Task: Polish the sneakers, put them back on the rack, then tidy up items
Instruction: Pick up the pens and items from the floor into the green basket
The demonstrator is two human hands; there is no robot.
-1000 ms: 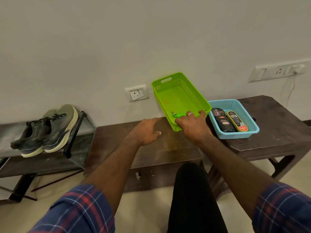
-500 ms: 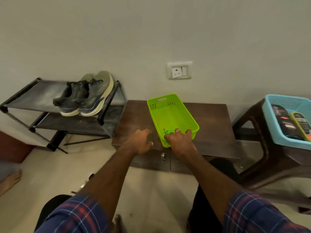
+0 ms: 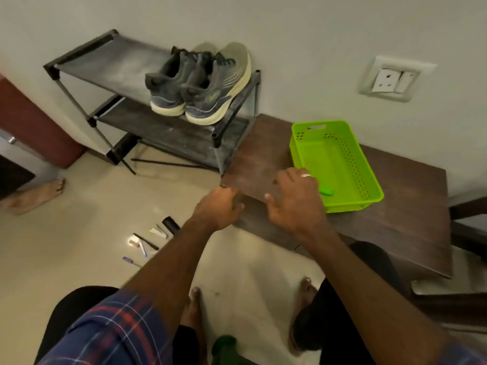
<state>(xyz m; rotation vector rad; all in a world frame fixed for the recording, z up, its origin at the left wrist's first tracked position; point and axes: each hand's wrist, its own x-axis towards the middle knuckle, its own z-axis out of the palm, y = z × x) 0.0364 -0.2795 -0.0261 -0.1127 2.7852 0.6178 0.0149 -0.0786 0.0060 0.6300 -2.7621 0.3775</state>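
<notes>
The pair of grey-green sneakers (image 3: pixel 200 85) stands on the top shelf of the black shoe rack (image 3: pixel 105 56) against the wall. A green plastic basket (image 3: pixel 350 143) sits on the low dark wooden table (image 3: pixel 405 212), with a small green item (image 3: pixel 326 191) lying inside near its front. My right hand (image 3: pixel 292 198) hovers over the table just left of the basket's near corner, fingers spread, holding nothing. My left hand (image 3: pixel 218 206) is at the table's front left corner with loosely bent fingers, also holding nothing. Several small items (image 3: pixel 150 241), among them pens and a black cylinder, lie on the floor.
A wall socket (image 3: pixel 390 80) is above the table. Another person's bare foot (image 3: pixel 34 196) stands at the far left beside red-brown furniture (image 3: pixel 31 127). My own feet (image 3: pixel 195 306) are on the tiled floor below. A second dark table (image 3: pixel 469 212) edges in at the right.
My right hand let go of the green basket's front rim and drew left. My left hand slid to the table's corner. The view swung left and down, bringing the floor items into sight.
</notes>
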